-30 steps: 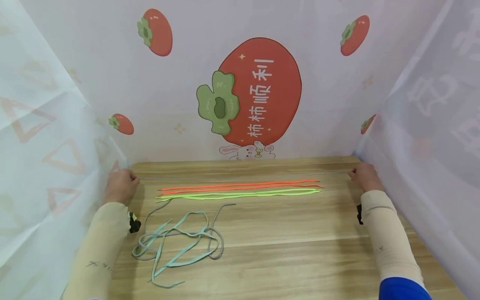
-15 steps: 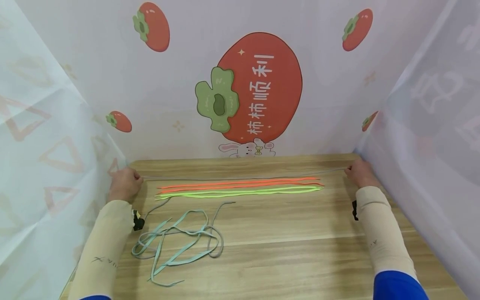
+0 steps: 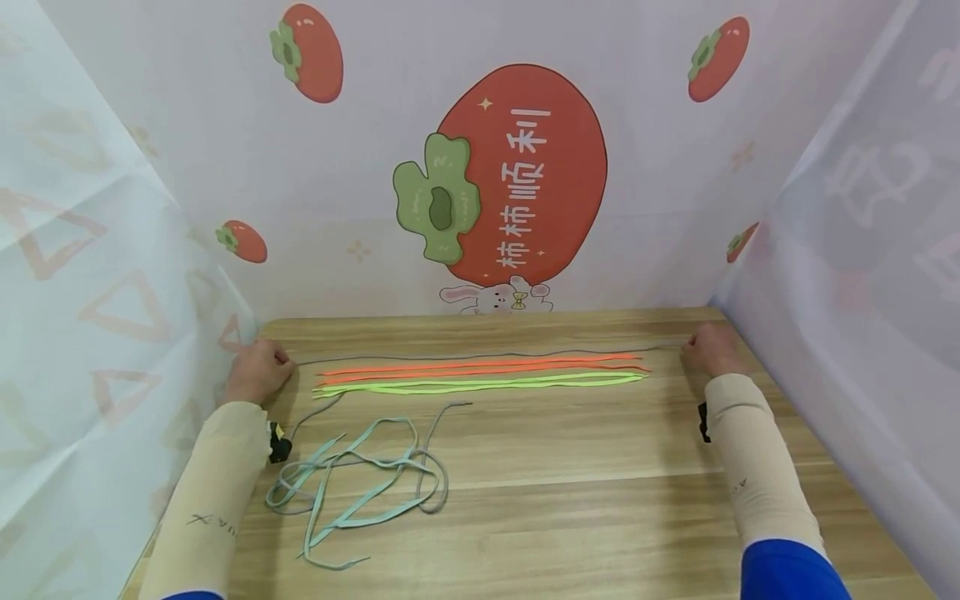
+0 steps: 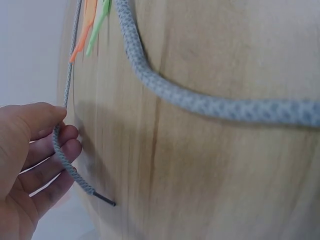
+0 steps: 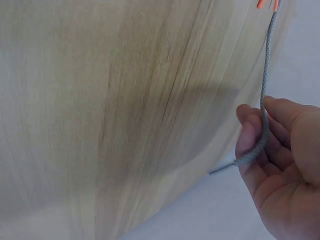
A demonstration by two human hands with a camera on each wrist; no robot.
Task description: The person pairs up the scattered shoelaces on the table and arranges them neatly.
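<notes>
We find the held gray lace [image 5: 266, 60] stretched along the far side of the 2 orange laces [image 3: 480, 365], running past them at left and right. Its span looks slightly wavy, and we cannot tell how much of it touches the table [image 3: 570, 517]. Beyond the left end of the orange laces, the left hand [image 3: 257, 369] pinches it between thumb and fingers; beyond their right end, the right hand [image 3: 714, 348] grips it the same way. At each hand a short tail with a dark tip [image 4: 104, 199] extends past the pinch.

We judge an uneven release the main risk: if 1 hand lets go while the other pulls, the lace could curl back over the orange laces. The tails could also bend askew, since the grips sit short of the tips.

On the near side of the orange laces lie the green laces [image 3: 480, 384]. A loose gray lace [image 4: 200, 104] ends close to their left end; a tug there might disturb them.

Our 2 forearms reach forward, spread wide around the orange laces. The left sleeve [image 3: 213, 500] is near the tangled pale blue laces [image 3: 367, 524] on their near side, so a low sweep could catch those.
</notes>
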